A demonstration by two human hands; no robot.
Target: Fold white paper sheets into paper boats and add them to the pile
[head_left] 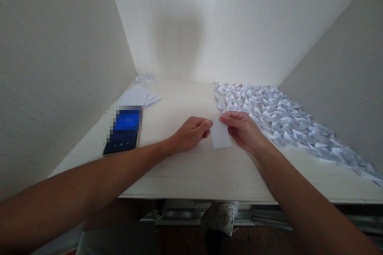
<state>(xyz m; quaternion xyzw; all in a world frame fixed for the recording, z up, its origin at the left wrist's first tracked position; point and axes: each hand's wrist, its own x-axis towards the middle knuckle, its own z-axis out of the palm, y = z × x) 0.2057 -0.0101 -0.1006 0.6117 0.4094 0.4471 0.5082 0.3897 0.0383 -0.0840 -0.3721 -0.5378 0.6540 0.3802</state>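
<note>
A small white rectangle of paper (220,134) is held up over the middle of the table. My left hand (196,131) pinches its upper left corner between thumb and curled fingers. On the opposite edge, my right hand (241,128) grips it with the thumb in front and the fingers behind. Just beyond my right hand lie many folded white paper pieces (281,115), shaped like little boats, packed in rows. Whether the held sheet has a fold in it I cannot tell.
Flat white paper sheets (134,96) lie at the far left, with thin paper scraps (146,77) behind them. A phone (122,135) with its screen lit rests near my left forearm. Pale walls enclose the table (191,179) at the back and both sides. A shoe (223,217) shows below its front edge.
</note>
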